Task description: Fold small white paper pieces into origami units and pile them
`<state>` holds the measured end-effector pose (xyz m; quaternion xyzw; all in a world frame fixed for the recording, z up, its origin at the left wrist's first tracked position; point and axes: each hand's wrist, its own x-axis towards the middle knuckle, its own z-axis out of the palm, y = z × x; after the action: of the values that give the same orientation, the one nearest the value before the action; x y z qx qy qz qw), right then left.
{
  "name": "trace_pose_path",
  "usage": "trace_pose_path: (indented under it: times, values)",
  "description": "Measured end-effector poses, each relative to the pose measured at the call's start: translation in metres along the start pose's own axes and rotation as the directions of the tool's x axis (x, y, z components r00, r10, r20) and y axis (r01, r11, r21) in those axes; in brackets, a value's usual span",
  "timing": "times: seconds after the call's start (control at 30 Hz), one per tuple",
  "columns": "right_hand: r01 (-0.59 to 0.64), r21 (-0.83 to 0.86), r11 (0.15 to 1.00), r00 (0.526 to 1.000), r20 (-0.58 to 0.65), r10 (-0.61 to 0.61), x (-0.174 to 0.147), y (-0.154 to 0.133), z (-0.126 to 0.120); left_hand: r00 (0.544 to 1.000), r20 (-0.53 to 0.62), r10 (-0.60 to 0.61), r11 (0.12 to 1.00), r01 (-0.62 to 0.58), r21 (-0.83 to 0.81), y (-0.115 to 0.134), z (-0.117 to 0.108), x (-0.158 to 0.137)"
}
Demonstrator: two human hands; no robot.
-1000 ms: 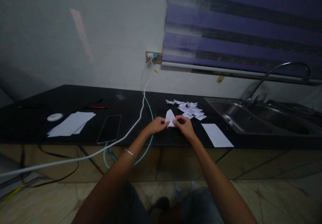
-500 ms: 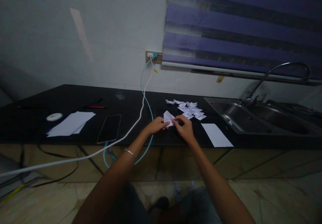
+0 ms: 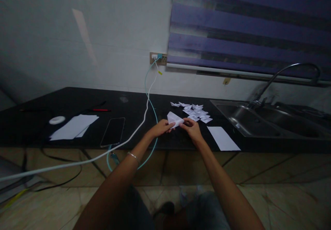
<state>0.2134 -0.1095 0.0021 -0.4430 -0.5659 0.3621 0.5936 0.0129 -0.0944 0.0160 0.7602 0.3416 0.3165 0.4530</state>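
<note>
Paper [image 3: 174,118]: partly folded, over the table [image 3: 77,100], near its front edge.
Fold: apparently being shaped; next seems to call for pressing a crease.
Left hand [image 3: 162,128]: pinching the paper's left side.
Right hand [image 3: 191,128]: pinching its right corner.
Arms [image 3: 119,181]: stretched forward, converging.
Boats [image 3: 197,112]: nearer the back edge.

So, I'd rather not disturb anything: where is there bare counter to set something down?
The counter looks bare between the phone, the red item and the white cable; a narrower strip lies between the teal cable and the paper boats. Crowded: front left, with paper sheets; and the middle, where the left hand and right hand hold folded paper.
</note>
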Motion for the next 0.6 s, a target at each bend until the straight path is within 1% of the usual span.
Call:
trace_pose_path:
  times: [0.07,0.17,0.23,0.3,0.43,0.53,0.6]
  values:
    - [-0.056,0.083,0.995,0.998,0.041,0.053,-0.0016,-0.0025,-0.0003,1.000,0.005,0.013,1.000,-0.013,0.002,0.0000,0.0007,0.0002]
    - [-0.177,0.199,0.964,0.974,0.179,0.142,-0.0054,-0.0065,0.0003,0.999,0.016,0.041,0.999,-0.041,0.026,-0.0012,0.0011,0.0006]
    - [-0.217,0.239,0.947,0.960,0.227,0.163,-0.0079,-0.0088,0.0017,0.998,0.031,0.054,0.997,-0.056,0.045,-0.0016,0.0011,0.0006]
    - [-0.216,0.242,0.946,0.962,0.220,0.163,-0.0094,-0.0104,0.0031,0.997,0.047,0.055,0.997,-0.058,0.059,-0.0013,0.0012,0.0004]
    - [-0.192,0.243,0.951,0.975,0.157,0.157,-0.0085,-0.0097,0.0037,0.998,0.054,0.046,0.996,-0.050,0.075,-0.0004,0.0020,0.0000]
    - [-0.179,0.272,0.945,0.982,0.099,0.158,-0.0066,-0.0075,0.0024,0.996,0.066,0.062,0.995,-0.067,0.077,-0.0012,0.0024,0.0005]
    - [-0.169,0.284,0.944,0.985,0.083,0.152,-0.0062,-0.0069,0.0022,0.995,0.071,0.071,0.993,-0.077,0.086,-0.0019,0.0026,0.0010]
